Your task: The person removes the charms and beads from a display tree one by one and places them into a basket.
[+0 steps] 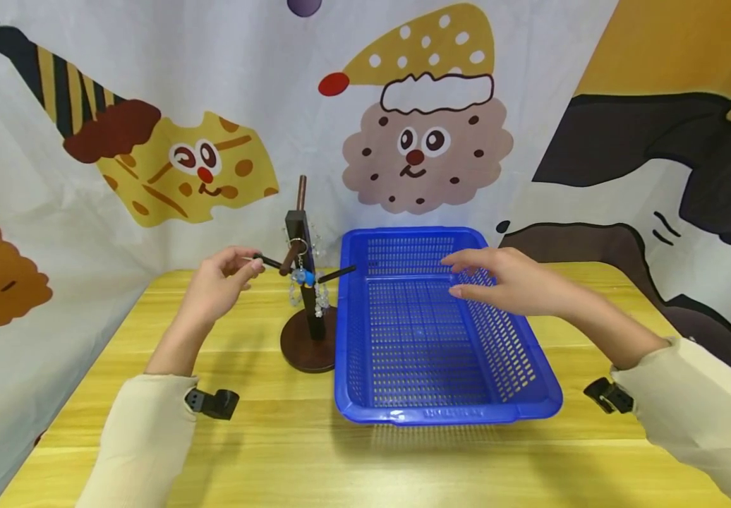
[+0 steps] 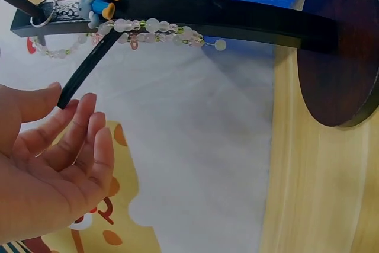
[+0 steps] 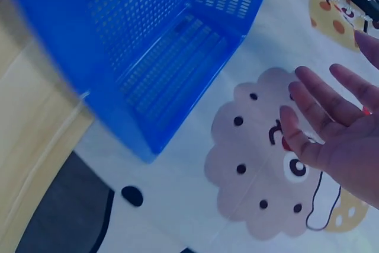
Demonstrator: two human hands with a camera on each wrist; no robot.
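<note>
A dark wooden jewelry stand (image 1: 315, 310) with a round base stands upright on the table, left of the blue basket. Beaded bracelets (image 2: 154, 26) of pale, clear beads hang on its side pegs. A keychain with a small blue figure (image 1: 303, 276) hangs by a metal ring from the front peg (image 1: 291, 258). My left hand (image 1: 218, 282) has its thumb and index fingertip at the end of the left peg (image 2: 89, 69), pinching it; the other fingers are loosely bent. My right hand (image 1: 499, 280) is held above the basket's right side, fingers spread and slightly bent, holding nothing.
The blue plastic basket (image 1: 448, 413), with perforated walls and floor, sits right of the stand, close against its base. Under everything is a yellow wood-grain table (image 1: 264, 451). Behind hangs a white curtain (image 1: 315, 127) printed with cartoon figures.
</note>
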